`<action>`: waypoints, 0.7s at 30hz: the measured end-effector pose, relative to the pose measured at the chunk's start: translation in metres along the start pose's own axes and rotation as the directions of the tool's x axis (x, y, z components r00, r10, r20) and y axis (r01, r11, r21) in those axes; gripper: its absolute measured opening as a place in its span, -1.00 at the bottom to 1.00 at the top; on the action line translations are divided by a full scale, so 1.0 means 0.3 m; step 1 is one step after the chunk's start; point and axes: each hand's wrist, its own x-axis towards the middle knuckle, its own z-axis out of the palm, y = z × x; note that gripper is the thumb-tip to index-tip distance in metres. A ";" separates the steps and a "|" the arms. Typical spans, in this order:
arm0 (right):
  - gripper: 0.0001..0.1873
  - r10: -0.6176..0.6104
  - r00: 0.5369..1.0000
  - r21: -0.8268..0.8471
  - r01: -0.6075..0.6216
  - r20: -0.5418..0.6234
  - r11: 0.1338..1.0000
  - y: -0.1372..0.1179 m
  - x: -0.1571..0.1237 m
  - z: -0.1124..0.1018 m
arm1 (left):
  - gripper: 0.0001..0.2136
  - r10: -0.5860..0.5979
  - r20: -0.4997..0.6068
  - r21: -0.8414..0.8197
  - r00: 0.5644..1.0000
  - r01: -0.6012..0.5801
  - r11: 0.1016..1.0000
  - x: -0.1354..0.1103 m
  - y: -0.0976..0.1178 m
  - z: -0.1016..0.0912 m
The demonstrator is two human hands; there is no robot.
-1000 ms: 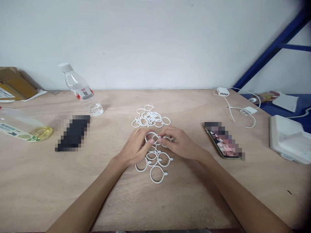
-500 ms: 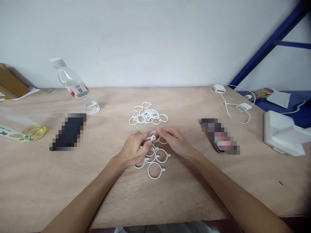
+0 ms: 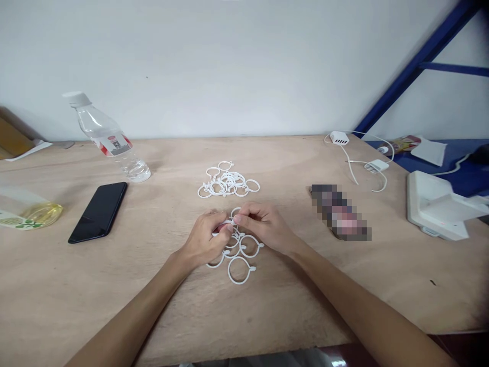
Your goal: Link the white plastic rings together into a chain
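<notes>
White ring (image 3: pixel 232 222): pinched between both hands, just above the surface (image 3: pixel 267 311), mid-front.
Left hand (image 3: pixel 206 240): closed on the ring from the left, thumb and forefinger.
Right hand (image 3: pixel 263 229): closed on the same ring from the right.
Chain (image 3: pixel 240 269): several rings, seemingly linked, lying below the hands; likely the done part.
Pile (image 3: pixel 227 182): loose rings just beyond the hands, untouched; likely the part left.
Stage: probably near halfway, hard to count.

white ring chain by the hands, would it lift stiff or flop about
Likely floppy: the ring chain looks like separate thin hoops linked loosely, so it should dangle. Probably very light, being slim plastic. Each hoop seems springy rather than fragile; left hand and right hand pinch one between fingertips.
</notes>
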 end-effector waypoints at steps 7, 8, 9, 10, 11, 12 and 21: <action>-0.72 -0.250 0.940 -0.645 0.044 -0.232 0.763 0.088 0.054 -0.096 | -0.77 0.072 -0.043 0.136 0.996 -0.066 0.989 0.002 0.001 -0.001; -0.69 -0.259 0.939 -0.726 0.013 -0.229 0.688 0.113 0.064 -0.112 | -0.80 0.088 -0.049 0.145 0.995 -0.080 0.986 0.001 0.001 -0.001; -0.67 -0.241 0.943 -0.769 -0.023 -0.229 0.639 0.137 0.073 -0.126 | -0.83 0.103 -0.054 0.148 0.993 -0.094 0.985 0.001 0.001 -0.002; -0.68 -0.220 0.947 -0.792 -0.054 -0.234 0.609 0.160 0.080 -0.137 | -0.86 0.117 -0.063 0.151 0.991 -0.107 0.983 0.000 0.001 -0.002; -0.71 -0.205 0.949 -0.805 -0.076 -0.239 0.588 0.179 0.086 -0.145 | -0.86 0.133 -0.071 0.155 0.989 -0.120 0.981 -0.001 0.000 -0.002; -0.73 -0.201 0.948 -0.810 -0.087 -0.245 0.579 0.194 0.089 -0.150 | -0.83 0.143 -0.077 0.159 0.987 -0.130 0.979 -0.001 -0.001 -0.003; -0.79 -0.139 0.922 -0.419 -0.028 -0.363 0.908 0.107 0.070 -0.111 | -0.74 0.111 -0.137 0.122 0.984 -0.095 0.988 0.001 -0.002 -0.009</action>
